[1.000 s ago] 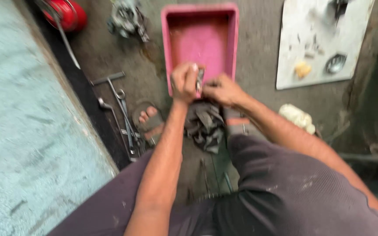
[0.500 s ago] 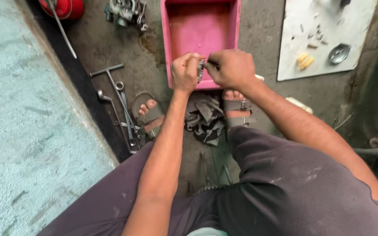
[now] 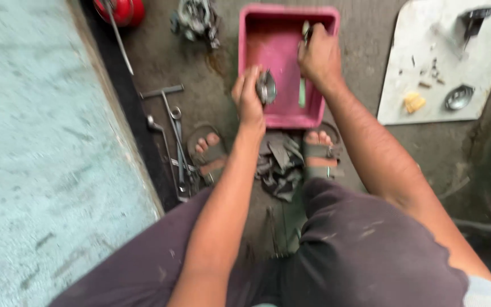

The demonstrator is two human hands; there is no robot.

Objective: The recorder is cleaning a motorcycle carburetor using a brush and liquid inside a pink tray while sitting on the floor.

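Note:
My left hand (image 3: 249,95) grips a small round metal part (image 3: 266,87) over the near edge of a pink plastic tray (image 3: 255,40) on the floor. Further into the tray, my right hand (image 3: 320,55) is closed on a thin tool (image 3: 306,31) whose tip sticks up past my fingers. A green-handled tool (image 3: 302,92) lies in the tray below that hand. The two hands are apart, the left nearer to me.
A grey rag (image 3: 279,165) lies between my sandalled feet. Wrenches and a T-handle tool (image 3: 171,122) lie left of the tray beside a pale concrete slab (image 3: 41,159). A white board (image 3: 444,62) with small parts sits at right. A red can (image 3: 121,10) and an engine part (image 3: 197,20) lie beyond.
My hands were together at the tray's near edge; they have separated. The right hand moved deeper into the tray with the thin tool, and the left kept the round part.

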